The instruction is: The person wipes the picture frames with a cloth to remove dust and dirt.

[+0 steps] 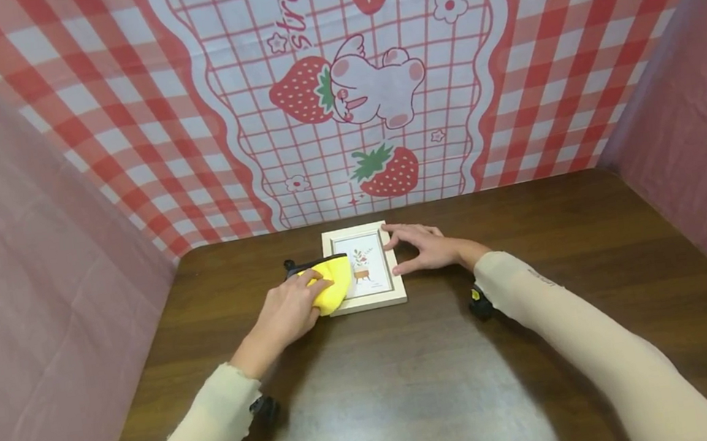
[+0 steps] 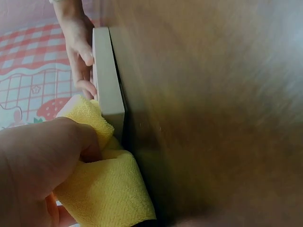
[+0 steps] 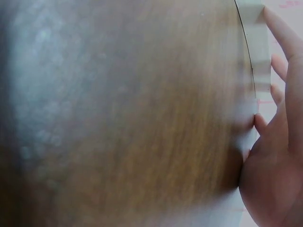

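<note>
A cream picture frame (image 1: 373, 302) with a potted-plant print lies on the table, its print facing up. My left hand (image 1: 288, 309) grips a yellow cloth (image 1: 337, 290) with a dark edge and holds it over the frame's left side, hiding part of the border. In the left wrist view the cloth (image 2: 109, 189) is bunched under the fingers beside the frame's side (image 2: 109, 80). My right hand (image 1: 426, 247) touches the frame's right edge with spread fingers and thumb. The right wrist view shows fingertips against the frame's pale side (image 3: 258, 47).
The brown wooden table (image 1: 388, 393) ends at the back against a red-and-white checked strawberry cloth (image 1: 352, 103). Pink curtains (image 1: 20, 254) hang at both sides. A small black knob (image 1: 290, 264) shows at the yellow cloth's dark edge.
</note>
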Demonstrator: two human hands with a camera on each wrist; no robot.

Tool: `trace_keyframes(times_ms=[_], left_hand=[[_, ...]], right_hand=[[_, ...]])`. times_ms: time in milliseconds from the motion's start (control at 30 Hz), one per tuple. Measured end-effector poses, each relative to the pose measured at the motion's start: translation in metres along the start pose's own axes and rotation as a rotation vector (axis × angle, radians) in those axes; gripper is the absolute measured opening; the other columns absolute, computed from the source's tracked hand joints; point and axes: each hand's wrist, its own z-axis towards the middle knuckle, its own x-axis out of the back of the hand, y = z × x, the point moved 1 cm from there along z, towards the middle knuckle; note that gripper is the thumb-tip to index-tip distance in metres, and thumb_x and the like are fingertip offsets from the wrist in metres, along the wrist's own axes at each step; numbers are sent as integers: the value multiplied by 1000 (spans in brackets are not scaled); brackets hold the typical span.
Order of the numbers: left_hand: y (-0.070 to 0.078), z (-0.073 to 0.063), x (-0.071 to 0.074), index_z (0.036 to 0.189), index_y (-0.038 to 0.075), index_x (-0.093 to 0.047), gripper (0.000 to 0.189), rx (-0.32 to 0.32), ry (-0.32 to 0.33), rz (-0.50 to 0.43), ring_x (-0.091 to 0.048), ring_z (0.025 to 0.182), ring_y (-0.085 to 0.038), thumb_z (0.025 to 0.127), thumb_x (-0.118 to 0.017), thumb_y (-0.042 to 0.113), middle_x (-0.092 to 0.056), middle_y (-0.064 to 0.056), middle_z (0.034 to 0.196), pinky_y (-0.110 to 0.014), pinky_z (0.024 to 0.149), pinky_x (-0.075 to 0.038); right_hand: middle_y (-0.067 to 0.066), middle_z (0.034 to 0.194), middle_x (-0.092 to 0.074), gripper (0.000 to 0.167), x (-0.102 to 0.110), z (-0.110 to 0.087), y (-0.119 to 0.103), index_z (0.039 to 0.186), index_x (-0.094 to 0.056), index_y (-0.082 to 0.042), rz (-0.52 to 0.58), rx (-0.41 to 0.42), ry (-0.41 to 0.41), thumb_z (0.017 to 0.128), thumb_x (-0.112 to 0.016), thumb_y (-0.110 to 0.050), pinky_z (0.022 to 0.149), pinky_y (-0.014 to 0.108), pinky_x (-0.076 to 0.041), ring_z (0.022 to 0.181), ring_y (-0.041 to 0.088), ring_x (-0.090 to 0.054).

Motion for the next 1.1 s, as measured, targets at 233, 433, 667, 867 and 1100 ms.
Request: trace_keyframes(times_ms=[233,433,667,867,1100], left_hand=[[-13,27,-4,142,17,-78,44,35,-22,16,-81,116,-33,98,-82,15,-76,-11,145,-49,81,-71],[-26,52,-6,146,16,-76,45,65,-61,26,-80,119,-33,101,-78,14,-75,-12,148,-51,88,-70],[-35,71,-9,149,16,-74,46,117,-73,-2,-78,121,-35,103,-73,13,-73,-13,150,-54,95,-69],[-39,74,-10,148,15,-74,45,117,-65,-3,-78,122,-35,103,-76,15,-75,-12,149,-54,97,-68],[-53,68,-1,142,13,-78,43,117,68,-16,-79,117,-37,99,-78,9,-80,-13,141,-55,92,-69]], right_hand=[[3,191,-23,57,0,0,1,140,-66,-29,0,-11,-10,95,-84,-59,134,80,-5,178,39,-15],[6,191,-22,59,2,-2,-4,140,-66,-26,2,-9,-13,95,-83,-60,134,81,-5,178,41,-15],[3,191,-24,55,0,-1,-3,138,-66,-29,1,-18,-6,95,-84,-58,134,80,-6,178,39,-16],[4,191,-24,55,-1,1,1,137,-66,-30,-6,-12,-2,94,-84,-58,133,81,-7,177,42,-17],[3,191,-23,53,0,1,3,137,-66,-30,-3,-5,-1,95,-84,-56,134,80,-6,178,39,-16]])
